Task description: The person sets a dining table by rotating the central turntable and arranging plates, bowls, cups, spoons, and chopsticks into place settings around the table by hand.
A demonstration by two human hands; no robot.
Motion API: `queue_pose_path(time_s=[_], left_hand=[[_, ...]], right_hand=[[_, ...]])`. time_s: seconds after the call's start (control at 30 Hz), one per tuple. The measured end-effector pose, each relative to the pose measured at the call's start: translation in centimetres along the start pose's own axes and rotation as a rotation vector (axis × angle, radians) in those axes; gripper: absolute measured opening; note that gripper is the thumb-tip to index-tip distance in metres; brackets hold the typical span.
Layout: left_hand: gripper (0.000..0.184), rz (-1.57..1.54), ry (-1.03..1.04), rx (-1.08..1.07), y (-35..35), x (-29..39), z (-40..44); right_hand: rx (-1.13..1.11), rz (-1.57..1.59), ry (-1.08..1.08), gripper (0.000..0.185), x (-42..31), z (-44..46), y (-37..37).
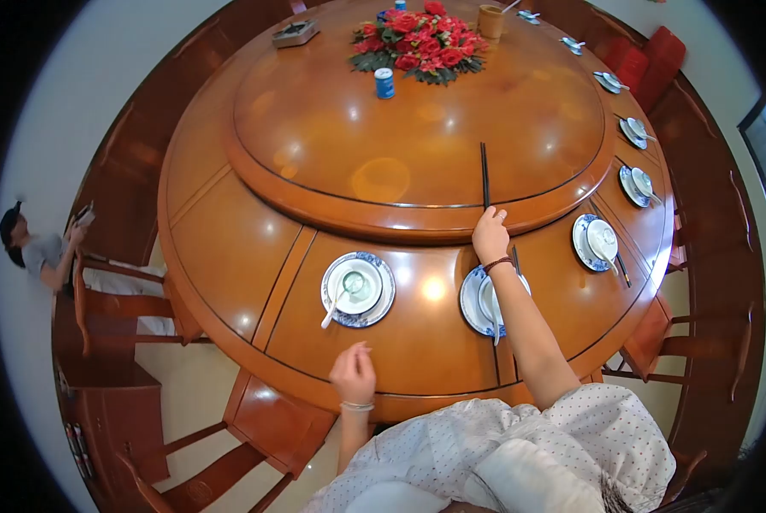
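My right hand (490,234) reaches over the edge of the raised round turntable, its fingers closed around a pair of dark chopsticks (485,167) that point away from me. Below that arm sits a blue-and-white plate (470,306) with a bowl and white spoon, partly hidden by the forearm. My left hand (354,374) hovers near the table's front edge with its fingers curled together and nothing visible in them. Just beyond it is another blue-rimmed plate (383,312) bearing a white bowl (367,301) and a white spoon (330,316).
The turntable (314,128) carries red flowers (417,38), a blue can (384,84), a bamboo-coloured cup (490,21) and a metal box (295,33). Several place settings (581,244) line the right side. Wooden chairs (272,419) surround the table. A person (41,252) stands at left.
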State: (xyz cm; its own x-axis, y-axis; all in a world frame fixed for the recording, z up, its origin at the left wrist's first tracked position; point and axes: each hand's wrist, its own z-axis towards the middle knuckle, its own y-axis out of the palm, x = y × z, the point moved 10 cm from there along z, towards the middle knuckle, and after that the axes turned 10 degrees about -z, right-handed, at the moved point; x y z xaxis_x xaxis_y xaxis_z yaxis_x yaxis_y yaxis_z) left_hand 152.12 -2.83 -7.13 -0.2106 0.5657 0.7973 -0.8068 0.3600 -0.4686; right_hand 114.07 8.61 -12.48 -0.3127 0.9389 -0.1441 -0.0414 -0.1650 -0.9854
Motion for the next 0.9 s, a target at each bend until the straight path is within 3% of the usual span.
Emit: queue_pose_path(time_s=[0.1,0.17,0.23,0.3,0.4,0.5,0.57,0.6,0.67,0.73,0.8,0.9], left_hand=[[0.010,-0.072,0.003,-0.062,2.1,2.2,-0.8],[0.007,-0.215,-0.032,-0.129,3.6,3.4,-0.9],[0.009,-0.253,-0.044,-0.153,4.6,4.2,-0.8],[0.012,-0.296,-0.053,-0.176,5.6,4.4,-0.1],[0.034,-0.208,-0.287,-0.544,10.7,0.9,-1.6],[0.038,-0.346,-0.482,-0.635,11.6,-0.5,-3.6],[0.039,-0.367,-0.547,-0.625,11.2,-1.2,-4.8],[0.040,-0.395,-0.605,-0.616,11.0,-1.7,-5.4],[0.039,-0.449,-0.673,-0.584,10.4,-2.9,-6.6],[0.038,-0.506,-0.738,-0.561,9.8,-4.2,-7.8],[0.034,-0.816,-0.878,-0.547,10.0,-4.9,-9.1],[0.034,-0.794,-0.899,-0.589,9.6,-6.0,-9.9]], right_hand=[[-0.036,0.151,0.055,0.019,0.9,-0.3,2.4],[0.080,0.132,0.007,0.018,1.5,-0.7,2.6],[-0.604,0.987,0.124,0.015,0.3,-3.7,6.0],[-0.637,1.530,0.250,0.021,-2.2,-9.3,2.1],[-0.559,1.793,0.301,0.026,-3.8,-17.0,2.2],[-0.477,1.482,-0.002,0.017,-5.2,-21.1,1.0],[-0.589,1.559,-0.071,0.015,-7.1,-23.2,1.4],[-0.594,1.564,-0.067,0.015,-7.1,-23.6,1.5],[-0.882,1.498,-0.090,0.014,-8.6,-25.6,2.8],[-0.982,1.607,-0.068,0.013,-9.6,-27.3,3.0],[-1.145,1.687,-0.045,0.012,-10.6,-28.9,2.7],[-1.142,1.558,-0.134,0.014,-10.6,-29.9,5.0]])
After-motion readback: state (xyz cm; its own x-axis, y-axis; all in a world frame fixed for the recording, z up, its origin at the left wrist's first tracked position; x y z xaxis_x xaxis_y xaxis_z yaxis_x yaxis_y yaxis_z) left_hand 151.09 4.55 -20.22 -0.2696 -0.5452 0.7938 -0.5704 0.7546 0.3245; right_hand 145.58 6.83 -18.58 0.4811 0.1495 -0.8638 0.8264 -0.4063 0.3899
